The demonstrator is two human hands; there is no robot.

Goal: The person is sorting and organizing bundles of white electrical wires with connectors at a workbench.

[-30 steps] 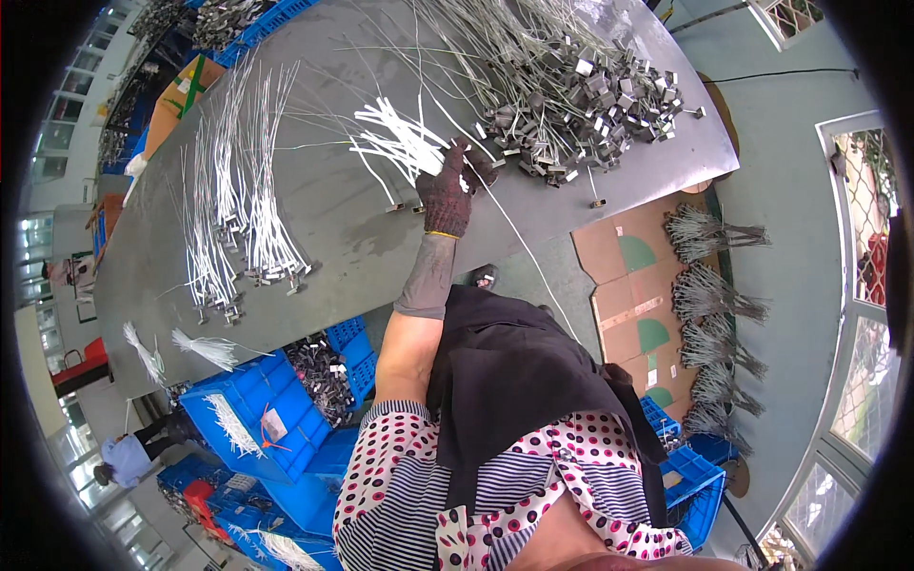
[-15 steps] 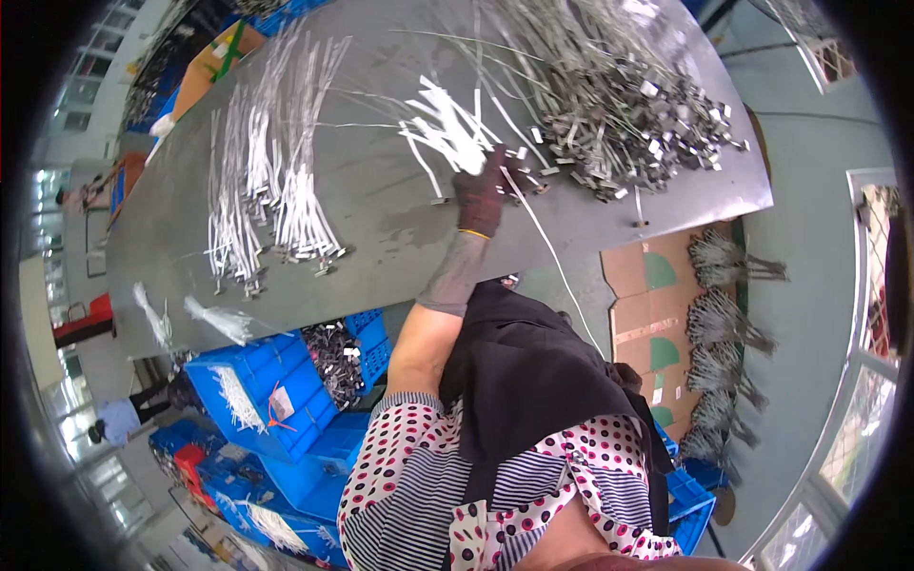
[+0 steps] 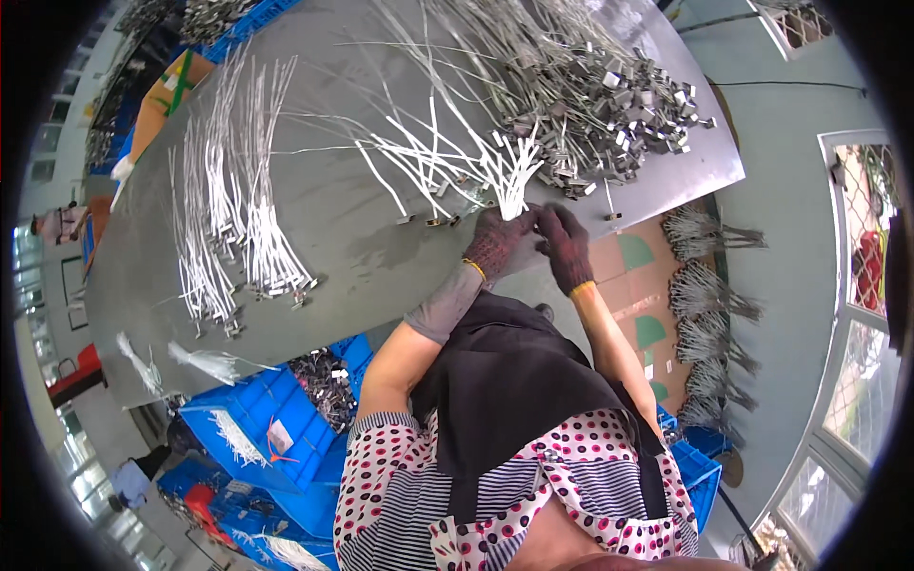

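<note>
Both hands in dark knit gloves, close together at the near edge of the tabletop point(image 3: 352, 247). Left hand point(image 3: 500, 240): forearm angled up and inward, fingers closed around the lower end of the white-sleeved wire bundle point(image 3: 514, 181). Right hand point(image 3: 566, 246): just beside it, forearm leaning in from the right, fingers bent toward the bundle's base. Can't tell if the right has a grip on anything or only touches.

Bundle's bottom end is hidden by the gloves, so no read on what's at the tips there. Left thumb hard to make out. Thin wire tails blur together at the top; upper ends can't be traced.

Bundle sits directly above the hands: bright white sleeves, pinched tight at the base, fanning out upward. Loose white-sleeved wires point(image 3: 428, 164) lie up and left of the hands, crossing each other, small metal ends toward the person. Big tangled heap of wires with metal blocks point(image 3: 609, 114) up and right of the hands. Sorted wires point(image 3: 271, 243) well off to the left.
</note>
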